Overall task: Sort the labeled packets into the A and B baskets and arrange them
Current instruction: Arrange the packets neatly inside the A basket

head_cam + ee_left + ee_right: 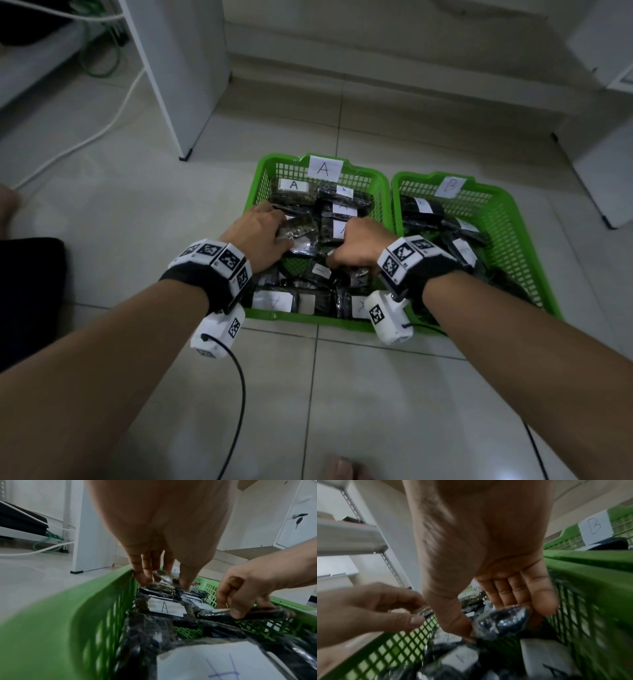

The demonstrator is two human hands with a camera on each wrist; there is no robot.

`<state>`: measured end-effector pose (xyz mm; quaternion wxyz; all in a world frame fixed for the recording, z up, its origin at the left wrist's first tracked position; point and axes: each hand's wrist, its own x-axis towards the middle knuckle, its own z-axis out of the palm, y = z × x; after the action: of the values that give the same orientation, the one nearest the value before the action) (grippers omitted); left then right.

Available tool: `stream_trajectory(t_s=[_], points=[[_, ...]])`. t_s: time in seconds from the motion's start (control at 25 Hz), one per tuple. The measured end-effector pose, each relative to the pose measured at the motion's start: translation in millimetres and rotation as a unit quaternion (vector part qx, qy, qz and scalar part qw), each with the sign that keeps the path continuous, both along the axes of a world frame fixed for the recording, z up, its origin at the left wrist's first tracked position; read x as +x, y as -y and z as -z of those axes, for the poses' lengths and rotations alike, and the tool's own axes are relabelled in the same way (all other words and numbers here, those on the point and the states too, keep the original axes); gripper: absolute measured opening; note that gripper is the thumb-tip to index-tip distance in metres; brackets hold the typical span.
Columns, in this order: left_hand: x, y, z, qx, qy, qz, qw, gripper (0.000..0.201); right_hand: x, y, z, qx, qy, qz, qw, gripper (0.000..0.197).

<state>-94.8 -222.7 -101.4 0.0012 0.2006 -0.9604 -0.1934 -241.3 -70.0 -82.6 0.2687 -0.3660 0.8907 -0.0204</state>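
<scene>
Two green baskets sit side by side on the floor: basket A (262, 185) on the left and basket B (507, 202) on the right, each with a paper letter tag. Several dark packets with white A labels (294, 185) lie in basket A. Both hands are inside it. My left hand (284, 236) pinches a dark packet (164, 576) by its edge between fingers and thumb. My right hand (342, 257) curls round another dark packet (503, 622), held just above the basket floor. Dark packets (424, 205) also fill basket B.
A white furniture leg (185, 102) stands behind basket A, with white and green cables (102, 120) to its left. A white cabinet (599, 154) stands behind basket B. A foot (346, 469) rests on the tiles near me, and a dark object (30, 291) lies at the left.
</scene>
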Motion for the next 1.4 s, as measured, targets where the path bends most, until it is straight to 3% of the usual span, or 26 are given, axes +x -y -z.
stream_trajectory(t_s=[0.16,0.28,0.36,0.48,0.56,0.68,0.92,1.2,1.4], points=[[-12.4,8.3,-1.3,-0.091,0.005,-0.009,0.996,0.037,-20.2,1.5,-17.8,-0.037,0.048,0.055,0.997,0.025],[-27.9,16.3,-1.7,-0.184,0.017,0.015,0.983,0.043,-34.4,4.9,-15.6,-0.086,0.001,0.071,0.994,0.034],[-38.2,20.5,-1.0,-0.202,0.027,0.023,0.979,0.040,-37.5,5.9,-8.9,-0.104,-0.023,0.063,0.992,0.032],[-49.8,26.4,-2.6,-0.178,0.026,0.013,0.984,0.030,-37.5,8.0,-0.5,-0.110,-0.058,0.037,0.992,0.028],[-49.9,32.9,-7.9,-0.112,-0.034,-0.031,0.993,0.025,-37.3,13.5,3.3,-0.114,-0.096,0.006,0.989,0.030],[-38.9,47.9,-13.3,-0.059,-0.112,-0.113,0.985,0.034,-31.2,34.2,11.1,-0.133,-0.123,-0.053,0.982,0.029],[-18.9,74.8,-8.5,-0.041,-0.111,-0.153,0.981,0.033,-5.6,92.6,30.7,-0.154,-0.202,-0.176,0.951,0.019],[-19.2,65.2,3.9,-0.030,-0.133,-0.104,0.985,0.037,-20.1,85.8,33.9,-0.142,-0.118,-0.129,0.974,0.017],[-24.0,51.5,2.5,-0.013,-0.137,-0.106,0.985,0.035,-24.9,67.0,35.6,-0.171,-0.053,-0.088,0.980,0.043]])
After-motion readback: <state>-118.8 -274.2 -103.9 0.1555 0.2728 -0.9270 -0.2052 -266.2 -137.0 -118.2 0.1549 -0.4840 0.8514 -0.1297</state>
